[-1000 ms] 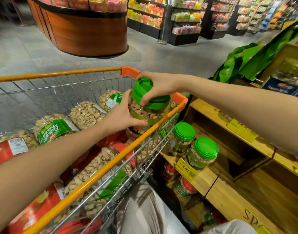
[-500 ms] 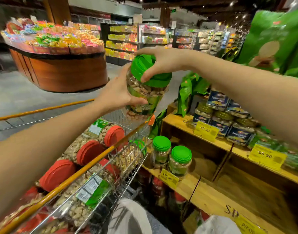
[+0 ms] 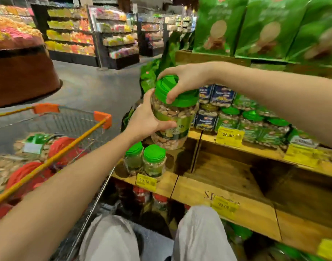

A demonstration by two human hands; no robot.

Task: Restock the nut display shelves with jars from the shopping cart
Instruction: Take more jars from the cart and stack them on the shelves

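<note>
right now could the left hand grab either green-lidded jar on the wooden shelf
Probably not yet: the left hand grips the clear green-lidded nut jar, though nothing blocks the two shelf jars below.

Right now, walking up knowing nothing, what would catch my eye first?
A nut jar held up in the middle: the left hand grips its side, the right hand its green lid. Just below, two matching jars stand on the wooden shelf, and a cart of nuts sits at left.

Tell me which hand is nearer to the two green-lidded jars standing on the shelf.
Left. The left hand grips the body of the held jar, just above the two shelf jars. The right hand holds that jar's green lid, higher up and farther from them.
</note>
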